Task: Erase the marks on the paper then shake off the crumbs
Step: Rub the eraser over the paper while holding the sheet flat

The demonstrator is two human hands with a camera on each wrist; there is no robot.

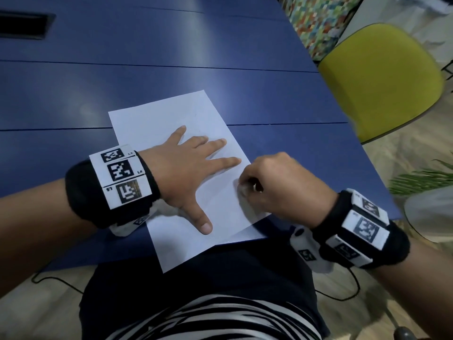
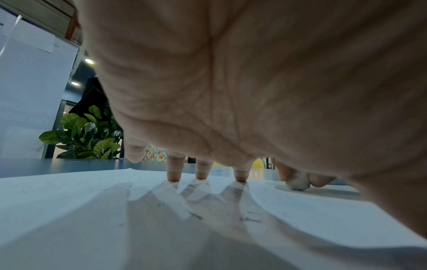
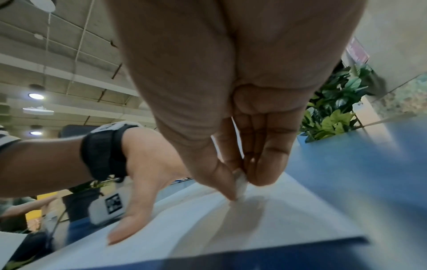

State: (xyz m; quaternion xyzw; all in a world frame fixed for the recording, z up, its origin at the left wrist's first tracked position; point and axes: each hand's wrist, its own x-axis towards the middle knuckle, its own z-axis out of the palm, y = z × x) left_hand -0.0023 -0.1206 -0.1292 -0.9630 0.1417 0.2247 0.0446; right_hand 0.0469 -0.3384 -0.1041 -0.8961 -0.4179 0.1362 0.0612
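A white sheet of paper (image 1: 159,119) lies on the blue table (image 1: 73,94), its near corner hanging over the table's front edge. My left hand (image 1: 193,168) lies flat on the sheet with its fingers spread, pressing it down. My right hand (image 1: 277,182) pinches a small white eraser (image 1: 242,188) and holds it against the paper near the sheet's right edge. The right wrist view shows the eraser (image 3: 240,184) between thumb and fingers, its tip on the paper (image 3: 289,219). In the left wrist view, faint grey marks and crumbs (image 2: 248,219) lie on the paper below my fingertips (image 2: 173,178).
A yellow chair (image 1: 382,77) stands beyond the table's right edge. A dark slot (image 1: 24,24) is set into the table at the far left. Thin black cables (image 1: 343,290) trail over the wooden floor by my legs. Green plants (image 1: 421,177) stand at the right.
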